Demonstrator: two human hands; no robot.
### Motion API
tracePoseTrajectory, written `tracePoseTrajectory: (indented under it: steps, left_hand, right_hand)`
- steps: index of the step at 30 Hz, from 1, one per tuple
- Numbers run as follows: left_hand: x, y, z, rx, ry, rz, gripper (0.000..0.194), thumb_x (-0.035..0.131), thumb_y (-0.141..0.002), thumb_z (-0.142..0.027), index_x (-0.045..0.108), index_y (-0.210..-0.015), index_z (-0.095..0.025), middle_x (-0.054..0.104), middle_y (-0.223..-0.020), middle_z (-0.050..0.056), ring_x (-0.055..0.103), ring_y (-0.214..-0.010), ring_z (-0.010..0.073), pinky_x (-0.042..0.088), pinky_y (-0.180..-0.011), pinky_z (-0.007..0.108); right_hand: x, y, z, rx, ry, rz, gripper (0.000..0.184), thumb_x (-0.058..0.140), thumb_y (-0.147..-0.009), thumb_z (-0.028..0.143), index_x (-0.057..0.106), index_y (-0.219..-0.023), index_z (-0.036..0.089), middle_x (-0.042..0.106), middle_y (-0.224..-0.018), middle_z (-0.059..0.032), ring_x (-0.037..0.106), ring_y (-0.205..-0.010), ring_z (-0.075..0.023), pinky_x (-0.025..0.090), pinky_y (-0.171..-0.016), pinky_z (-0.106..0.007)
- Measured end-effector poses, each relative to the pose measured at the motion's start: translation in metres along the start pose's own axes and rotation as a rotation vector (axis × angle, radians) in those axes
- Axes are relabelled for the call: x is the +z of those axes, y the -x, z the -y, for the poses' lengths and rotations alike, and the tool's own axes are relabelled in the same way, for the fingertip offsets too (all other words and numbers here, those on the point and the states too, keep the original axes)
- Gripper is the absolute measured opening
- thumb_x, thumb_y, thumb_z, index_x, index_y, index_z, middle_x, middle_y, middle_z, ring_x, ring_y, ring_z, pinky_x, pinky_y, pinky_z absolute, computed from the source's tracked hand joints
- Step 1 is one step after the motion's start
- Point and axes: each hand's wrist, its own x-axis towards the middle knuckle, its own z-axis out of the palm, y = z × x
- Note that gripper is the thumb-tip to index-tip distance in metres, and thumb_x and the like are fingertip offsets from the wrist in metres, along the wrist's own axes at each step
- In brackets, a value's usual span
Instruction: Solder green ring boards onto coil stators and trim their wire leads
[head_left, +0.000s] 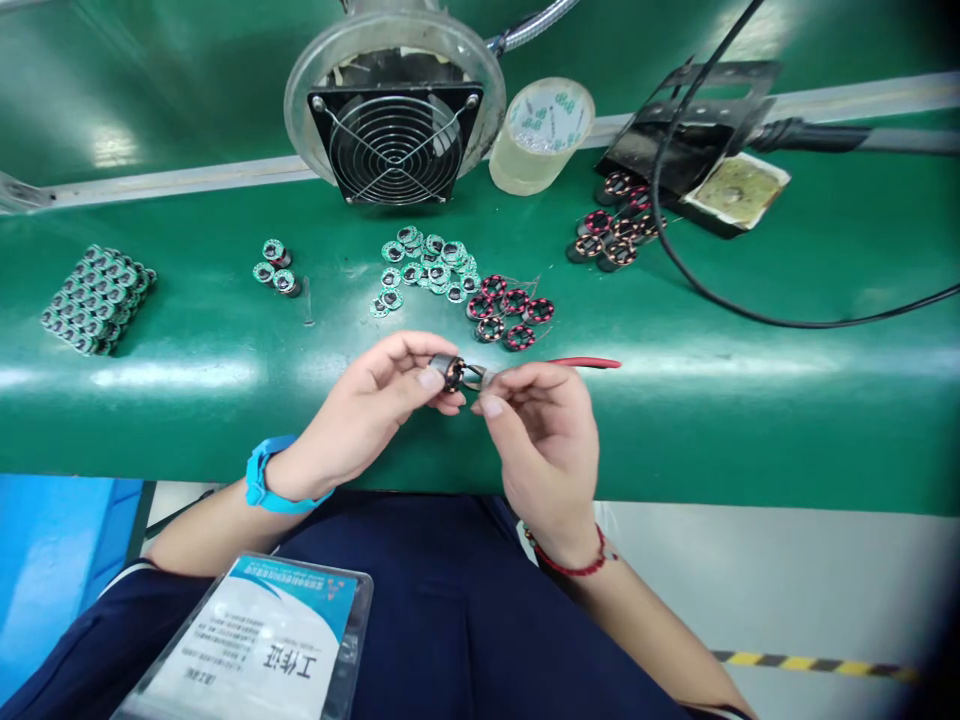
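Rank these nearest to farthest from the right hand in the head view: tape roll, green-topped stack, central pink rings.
1. Central pink rings, just beyond the right hand
2. Tape roll, at the back
3. Green-topped stack, far left

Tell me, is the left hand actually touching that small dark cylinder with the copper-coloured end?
Touching. The head view shows the left hand pinching the small dark cylinder, its thumb tip pressed against the side.
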Motion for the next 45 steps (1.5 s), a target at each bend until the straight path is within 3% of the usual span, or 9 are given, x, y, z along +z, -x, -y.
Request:
tracePoseTrajectory:
  steps: [5,9,15,26,34,38,45]
  left_hand:
    - [0.001,-0.001,-0.002,-0.097,0.158,0.018,0.023,0.069,-0.088,-0.034,0.066,-0.1,-0.014,0.066,-0.081,0.001,0.065,-0.07,0.008,0.054,-0.067,0.017]
    - [0.001,-0.001,-0.002,-0.082,0.115,0.016,0.025,0.068,-0.088,-0.037,0.067,-0.101,-0.015,0.065,-0.078,0.0,0.063,-0.067,0.0063,0.052,-0.066,0.015]
    - [0.002,0.0,-0.002,-0.053,0.021,-0.003,0.025,0.069,-0.087,-0.039,0.066,-0.097,-0.017,0.062,-0.079,-0.003,0.059,-0.063,0.0036,0.046,-0.062,0.015]
    - [-0.002,0.0,0.0,-0.072,-0.175,-0.019,0.036,0.066,-0.086,-0.052,0.061,-0.09,-0.017,0.054,-0.072,-0.004,0.046,-0.056,0.0042,0.035,-0.055,0.019]
    - [-0.005,-0.006,-0.001,-0.134,-0.333,-0.003,0.05,0.054,-0.089,-0.061,0.051,-0.07,-0.015,0.046,-0.059,-0.004,0.043,-0.054,0.0063,0.034,-0.053,0.021]
    - [-0.004,-0.007,0.001,-0.191,-0.352,-0.039,0.053,0.052,-0.088,-0.064,0.049,-0.067,-0.016,0.044,-0.056,-0.004,0.041,-0.052,0.0067,0.034,-0.053,0.022]
    - [-0.003,-0.009,0.007,-0.275,-0.235,-0.018,0.051,0.059,-0.082,-0.065,0.055,-0.069,-0.016,0.039,-0.054,-0.004,0.036,-0.049,0.0073,0.029,-0.048,0.023]
  right_hand:
    - [-0.008,-0.002,0.012,-0.456,0.058,0.076,0.018,0.058,-0.078,0.009,0.054,-0.089,0.023,0.05,-0.063,0.0073,0.051,-0.054,-0.0089,0.053,-0.087,-0.042]
    - [-0.012,-0.005,0.028,-0.641,0.198,0.231,0.022,0.055,-0.07,0.007,0.05,-0.085,0.023,0.041,-0.055,0.0104,0.04,-0.044,-0.006,0.056,-0.086,-0.037]
    - [-0.014,-0.009,0.033,-0.709,0.334,0.348,0.017,0.055,-0.071,0.009,0.05,-0.078,0.024,0.038,-0.05,0.01,0.037,-0.043,-0.0072,0.059,-0.084,-0.034]
    - [-0.001,-0.006,0.022,-0.804,0.305,0.321,0.011,0.054,-0.076,0.012,0.051,-0.074,0.023,0.04,-0.051,0.0086,0.036,-0.047,-0.0081,0.059,-0.094,-0.036]
    - [-0.001,-0.014,0.025,-1.083,0.675,0.464,0.021,0.05,-0.082,0.018,0.057,-0.063,0.022,0.048,-0.05,0.0041,0.043,-0.05,-0.012,0.055,-0.099,-0.034]
    - [0.003,-0.017,0.033,-1.14,0.872,0.575,0.022,0.049,-0.085,0.019,0.056,-0.064,0.022,0.051,-0.05,0.0039,0.049,-0.051,-0.0136,0.055,-0.094,-0.035]
    - [0.007,-0.015,0.043,-1.131,0.972,0.698,0.024,0.044,-0.088,0.019,0.054,-0.066,0.022,0.054,-0.05,0.0016,0.053,-0.052,-0.0158,0.053,-0.09,-0.038]
